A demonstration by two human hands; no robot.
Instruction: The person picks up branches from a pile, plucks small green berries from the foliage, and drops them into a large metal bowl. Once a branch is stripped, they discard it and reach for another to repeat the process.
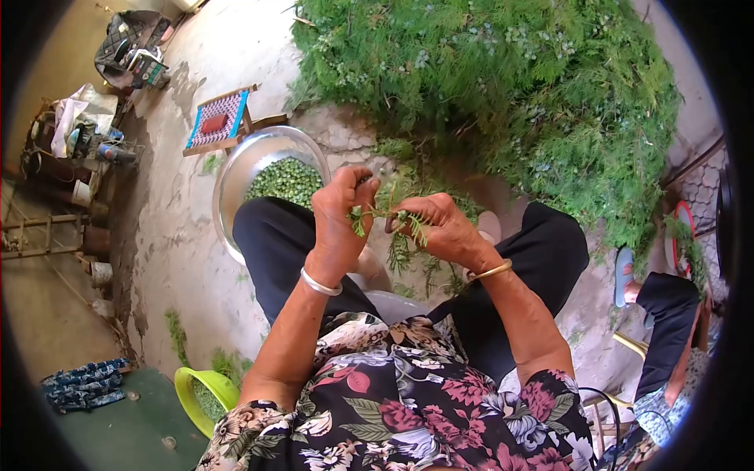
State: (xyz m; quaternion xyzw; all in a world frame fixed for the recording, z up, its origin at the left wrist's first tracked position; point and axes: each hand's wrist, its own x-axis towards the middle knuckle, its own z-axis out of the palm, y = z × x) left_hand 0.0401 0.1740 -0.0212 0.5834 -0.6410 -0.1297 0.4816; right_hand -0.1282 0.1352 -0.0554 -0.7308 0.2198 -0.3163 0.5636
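Observation:
My right hand [444, 226] is closed around a small evergreen sprig [415, 229], which sticks out between thumb and fingers above my lap. Close beside it, my left hand [339, 216] has its fingers curled in a pinch at the sprig's other end; whatever lies inside them is hidden. A bit of green foliage hangs by the left palm. To the left of my knee stands a shiny metal basin [229, 184] holding many round green berries [287, 179]. Loose green twigs [404, 255] lie on the ground between my legs.
A large heap of evergreen branches [503, 86] with berries lies ahead. A low woven stool [220, 119] stands behind the basin. At lower left, a yellow-green bucket [184, 385] holds greenery near a dark green table [110, 424]. Another person's leg [667, 314] is at right.

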